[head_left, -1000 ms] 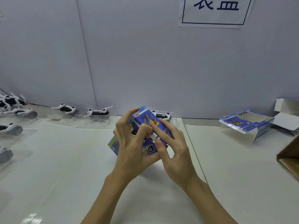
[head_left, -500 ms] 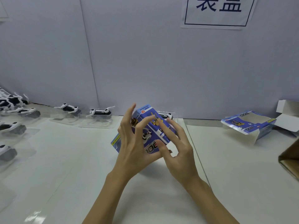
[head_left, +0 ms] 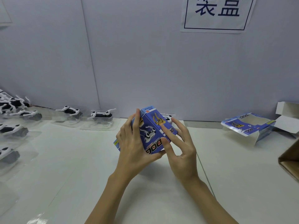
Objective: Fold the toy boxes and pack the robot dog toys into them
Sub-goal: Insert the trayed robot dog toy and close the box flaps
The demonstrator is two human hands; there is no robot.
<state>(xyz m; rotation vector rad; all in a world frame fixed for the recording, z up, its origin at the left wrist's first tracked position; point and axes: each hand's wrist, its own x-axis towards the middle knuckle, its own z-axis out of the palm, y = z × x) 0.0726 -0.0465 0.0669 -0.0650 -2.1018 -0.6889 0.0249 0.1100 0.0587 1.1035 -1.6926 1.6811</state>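
Observation:
A blue toy box (head_left: pixel 152 126) printed with robot dogs stands tilted between my hands above the white table (head_left: pixel 72 167). My left hand (head_left: pixel 131 146) holds its left side, fingers stretched up along the face and thumb under the lower edge. My right hand (head_left: pixel 179 143) touches the right face with its index finger and thumb, the other fingers spread. Robot dog toys in clear plastic trays sit along the wall: one (head_left: pixel 101 114) just left of the box, another (head_left: pixel 69 110) further left, and one (head_left: pixel 168 118) partly hidden behind the box.
Several more robot dog toys (head_left: pixel 9 130) in trays line the left edge. A part-folded blue box (head_left: pixel 247 125) lies at the right, with a white carton (head_left: pixel 288 117) behind it and a brown cardboard box (head_left: pixel 289 160) at the right edge. A grey wall stands close behind.
The box has been turned more upright in my hands, showing its front face. My left fingers have straightened along it, and my right fingers have spread.

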